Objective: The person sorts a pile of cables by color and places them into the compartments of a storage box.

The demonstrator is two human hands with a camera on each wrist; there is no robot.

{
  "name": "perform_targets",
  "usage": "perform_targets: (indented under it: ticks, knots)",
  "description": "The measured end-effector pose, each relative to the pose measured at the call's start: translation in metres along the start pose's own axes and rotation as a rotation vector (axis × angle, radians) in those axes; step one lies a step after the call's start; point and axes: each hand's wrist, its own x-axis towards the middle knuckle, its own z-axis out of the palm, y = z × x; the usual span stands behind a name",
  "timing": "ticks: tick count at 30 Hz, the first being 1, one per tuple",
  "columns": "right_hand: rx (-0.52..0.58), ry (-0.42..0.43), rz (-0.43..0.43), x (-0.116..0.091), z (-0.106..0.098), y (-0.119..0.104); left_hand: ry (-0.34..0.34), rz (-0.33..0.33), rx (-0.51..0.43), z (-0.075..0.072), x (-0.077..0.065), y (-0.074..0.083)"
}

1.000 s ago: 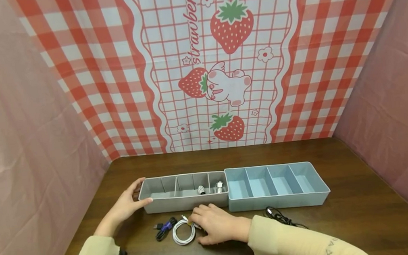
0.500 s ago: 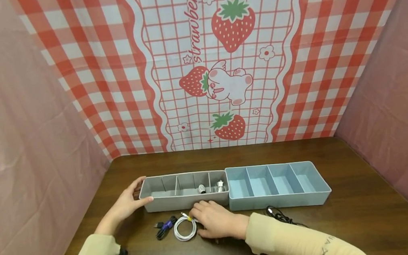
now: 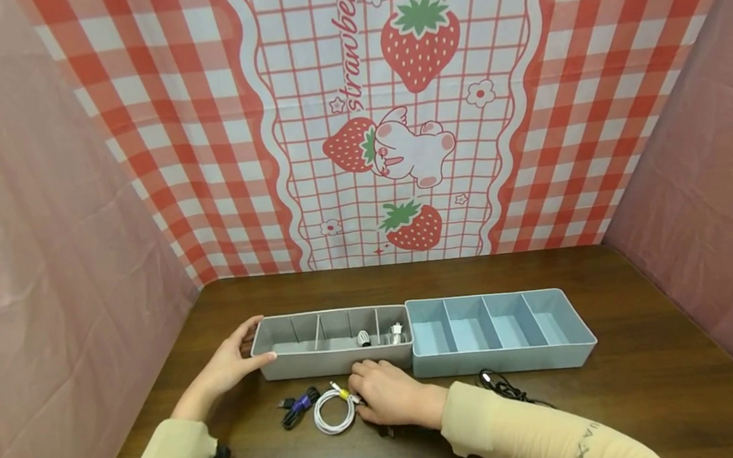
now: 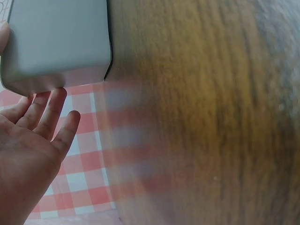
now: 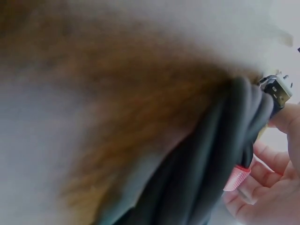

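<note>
My left hand [image 3: 228, 365] holds the left end of a grey divided organizer box [image 3: 335, 365], thumb on its front rim and fingers round the end wall; in the left wrist view the fingertips [image 4: 57, 95] touch that wall. In front of the box, my right hand [image 3: 390, 394] is low over the table. The right wrist view shows it gripping a coiled black cable [image 5: 201, 150] with a metal USB plug [image 5: 276, 89] and a red tie [image 5: 237, 177]. A white coiled cable [image 3: 335, 431] with a yellow tie lies just left of the right hand.
A black cable with a purple tie [image 3: 299, 406] lies further left. Another black cable [image 3: 508, 390] lies before the light-blue divided box [image 3: 502, 361], which stands against the grey one. White cable pieces [image 3: 397, 334] sit in the grey box. Behind hangs a checked curtain [image 3: 220, 198].
My right hand has shifted slightly right and back, baring more of the white cable. A dark plug end now shows under it. The left hand stays at the grey box.
</note>
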Motion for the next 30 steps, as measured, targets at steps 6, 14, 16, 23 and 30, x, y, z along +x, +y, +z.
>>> perform_targets:
  ticks: [6, 14, 16, 23, 30]
  knots:
    - [0.02, 0.005, -0.022, -0.001, 0.001, 0.002, -0.003, 0.002, 0.003, 0.0, 0.0, -0.001]
    - [0.036, -0.002, -0.046, -0.003, -0.004, 0.001, -0.008, -0.009, 0.035, -0.001, 0.0, 0.0]
    - [0.039, -0.004, -0.049, -0.003, -0.005, 0.001, -0.01, -0.014, 0.035, -0.001, 0.0, 0.001]
    - [0.061, 0.004, -0.064, -0.002, -0.016, 0.001, -0.011, -0.025, 0.03, -0.001, 0.0, 0.002]
    - [0.07, 0.006, -0.068, 0.0, -0.027, 0.003, -0.01, -0.021, 0.028, -0.002, 0.0, 0.003]
